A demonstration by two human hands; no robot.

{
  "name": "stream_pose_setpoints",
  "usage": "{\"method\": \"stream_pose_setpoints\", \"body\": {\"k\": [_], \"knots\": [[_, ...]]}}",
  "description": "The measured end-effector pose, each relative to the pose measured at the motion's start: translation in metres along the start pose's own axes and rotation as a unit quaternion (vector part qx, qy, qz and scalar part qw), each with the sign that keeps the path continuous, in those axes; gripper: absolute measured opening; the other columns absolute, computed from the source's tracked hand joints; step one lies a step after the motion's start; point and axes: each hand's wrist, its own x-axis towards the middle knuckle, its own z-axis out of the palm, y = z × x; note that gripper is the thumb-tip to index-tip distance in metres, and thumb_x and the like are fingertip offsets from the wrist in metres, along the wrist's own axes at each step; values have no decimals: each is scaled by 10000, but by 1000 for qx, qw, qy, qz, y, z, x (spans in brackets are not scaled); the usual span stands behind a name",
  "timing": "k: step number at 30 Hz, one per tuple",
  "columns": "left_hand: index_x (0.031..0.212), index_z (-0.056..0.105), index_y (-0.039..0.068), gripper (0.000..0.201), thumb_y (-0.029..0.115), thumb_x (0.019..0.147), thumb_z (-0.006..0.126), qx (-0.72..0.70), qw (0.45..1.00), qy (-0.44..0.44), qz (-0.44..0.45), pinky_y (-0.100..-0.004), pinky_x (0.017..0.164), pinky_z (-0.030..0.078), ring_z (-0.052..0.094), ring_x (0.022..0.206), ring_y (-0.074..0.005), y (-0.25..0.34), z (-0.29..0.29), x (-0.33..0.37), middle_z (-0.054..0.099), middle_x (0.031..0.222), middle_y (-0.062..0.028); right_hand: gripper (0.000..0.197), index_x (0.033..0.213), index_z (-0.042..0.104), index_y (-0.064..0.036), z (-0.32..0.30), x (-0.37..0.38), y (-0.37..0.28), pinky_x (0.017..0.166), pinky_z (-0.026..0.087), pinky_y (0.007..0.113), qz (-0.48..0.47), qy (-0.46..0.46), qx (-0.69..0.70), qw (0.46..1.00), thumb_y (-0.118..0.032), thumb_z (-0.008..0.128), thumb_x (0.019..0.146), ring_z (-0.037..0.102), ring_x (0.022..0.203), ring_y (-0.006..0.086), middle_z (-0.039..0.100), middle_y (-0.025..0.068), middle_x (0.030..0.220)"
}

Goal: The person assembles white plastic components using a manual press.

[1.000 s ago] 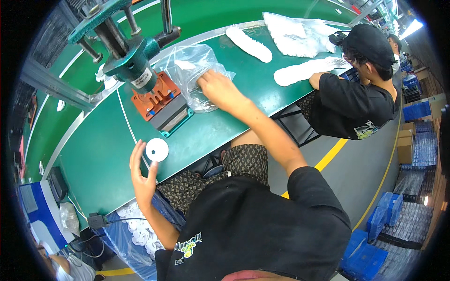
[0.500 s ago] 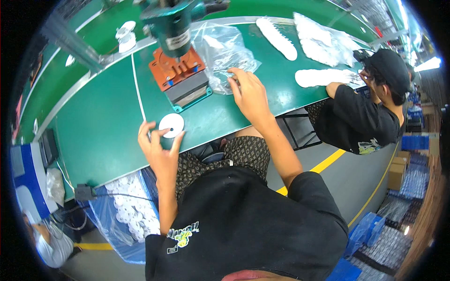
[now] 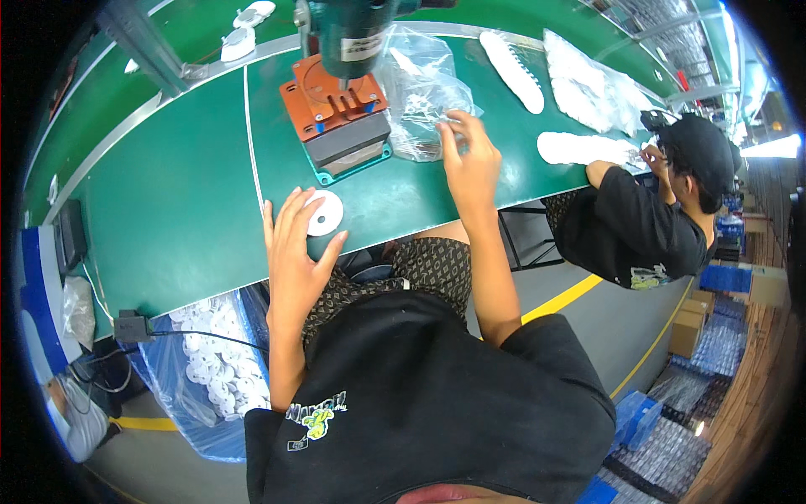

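My left hand [image 3: 295,252] lies flat on the green bench with its fingers spread, the fingertips touching a white round disc [image 3: 323,212]. My right hand [image 3: 467,155] reaches to the edge of a clear plastic bag [image 3: 418,88] and pinches something small there; what it grips is too small to tell. Between the hands stands an orange fixture block [image 3: 336,109] on a teal base, under a teal press head [image 3: 348,34].
A blue bin of white discs [image 3: 218,370] sits below the bench at left. White sole-shaped pieces [image 3: 516,59] lie further along the bench. A person in black [image 3: 646,227] works seated at the right. A white cable [image 3: 250,134] runs across the bench.
My left hand has flattened beside the disc instead of holding it up. My right hand stays at the bag's edge. The view has shifted, so the bench sits more to the right.
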Motion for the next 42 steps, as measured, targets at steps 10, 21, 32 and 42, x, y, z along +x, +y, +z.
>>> {"method": "stream_pose_setpoints", "body": {"k": [10, 21, 32, 42], "knots": [[1108, 685, 88, 435, 219, 724, 840, 14, 1000, -5, 15, -537, 1171, 258, 551, 1246, -297, 1, 1, 3, 634, 1211, -72, 172, 1105, 698, -2, 8, -78, -46, 738, 509, 254, 285, -339, 474, 761, -71, 646, 956, 619, 853, 112, 670, 57, 977], [1076, 687, 105, 402, 286, 746, 827, 12, 1000, 18, 13, -538, 1171, 252, 550, 1231, -278, 0, 8, 2, 629, 1177, -53, 105, 927, 712, 15, 26, -69, -52, 815, 495, 343, -6, -310, 308, 899, -72, 665, 894, 618, 922, 254, 669, 114, 949], [1112, 684, 77, 413, 213, 746, 818, 16, 1000, 3, 10, -521, 1182, 258, 551, 1251, -278, -5, 6, 2, 652, 1205, -53, 264, 1130, 691, -40, 27, -67, -68, 877, 488, 386, -190, -280, 160, 927, -93, 682, 871, 583, 967, 286, 644, 112, 1103], [1017, 747, 33, 295, -9, 730, 797, -38, 980, 137, 141, -476, 1097, 410, 573, 1253, -322, 33, -3, 52, 686, 1194, -121, 226, 1097, 682, -24, -8, -89, -20, 863, 496, 399, 83, -78, 187, 976, -84, 685, 879, 649, 882, 289, 686, 119, 941]]}}
